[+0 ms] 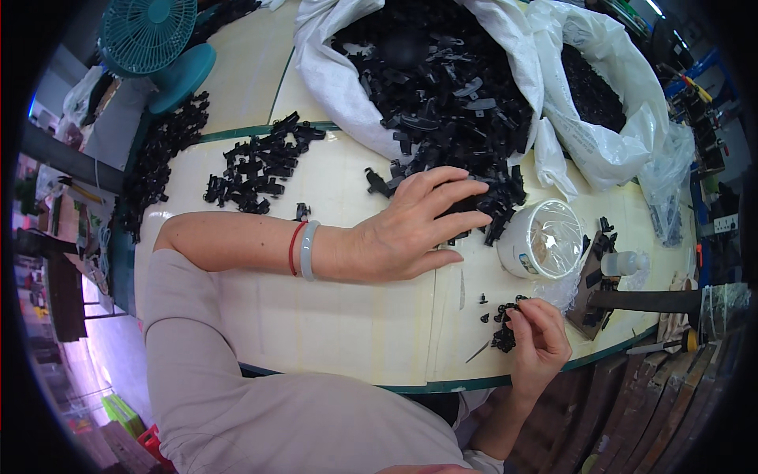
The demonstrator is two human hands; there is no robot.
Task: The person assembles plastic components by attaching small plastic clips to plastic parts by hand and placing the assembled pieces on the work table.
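My left hand [422,225] reaches across the table with its fingers spread apart, at the near edge of a heap of black plastic parts [450,118]. The heap spills out of a white woven sack [335,87]. Nothing shows gripped in that hand. At the lower right, my right hand [541,340] has thumb and forefinger pinched together beside a cluster of tiny black pieces [503,340]. What sits between those fingertips is too small to make out. A white tub lined with clear plastic [517,245] stands between the two hands.
Assembled black parts [257,166] lie at left, with more along the far left edge. A green fan [150,39] stands behind them. Another white sack [580,142] holds dark pieces. A dark lever [643,300] and a small clear bottle [624,263] are at right.
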